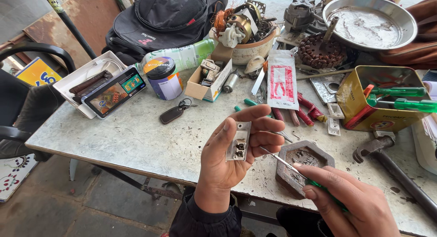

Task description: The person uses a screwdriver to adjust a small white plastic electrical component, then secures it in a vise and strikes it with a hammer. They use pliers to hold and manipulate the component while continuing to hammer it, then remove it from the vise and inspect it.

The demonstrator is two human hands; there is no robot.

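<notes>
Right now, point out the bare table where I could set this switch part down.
The widest bare patch of the table runs along the near edge, left of the left hand, below the key fob and the tablet. Crowded: the far side around the cardboard box, and right, by the hexagonal block and yellow tin.

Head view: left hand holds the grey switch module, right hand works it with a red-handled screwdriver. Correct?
Not quite. In the head view the screwdriver in the right hand has a green handle, not red. The rest holds: the left hand holds the grey switch module.
</notes>
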